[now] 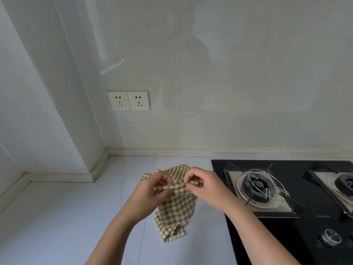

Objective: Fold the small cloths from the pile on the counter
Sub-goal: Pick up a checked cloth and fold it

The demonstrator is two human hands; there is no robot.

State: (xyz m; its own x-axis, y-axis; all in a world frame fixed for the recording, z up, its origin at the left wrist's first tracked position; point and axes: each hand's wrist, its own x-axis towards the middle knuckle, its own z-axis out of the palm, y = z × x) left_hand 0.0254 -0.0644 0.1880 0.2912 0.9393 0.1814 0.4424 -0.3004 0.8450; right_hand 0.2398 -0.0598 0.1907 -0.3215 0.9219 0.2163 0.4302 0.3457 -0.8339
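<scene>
A brown-and-cream checked cloth (pixel 174 213) hangs from both hands above the white counter (pixel 76 217), its lower end crumpled near the counter surface. My left hand (pixel 150 194) pinches the cloth's top edge on the left. Close beside it, my right hand (pixel 205 188) pinches the same edge. Behind the hands, more checked cloth (pixel 177 170) lies on the counter, partly hidden by my fingers.
A black glass gas hob (pixel 286 236) fills the counter's right side, with a burner and wire pan support (pixel 261 185) near my right hand and a knob (pixel 330 237) at the front. Two wall sockets (pixel 129 101) sit on the tiled wall behind.
</scene>
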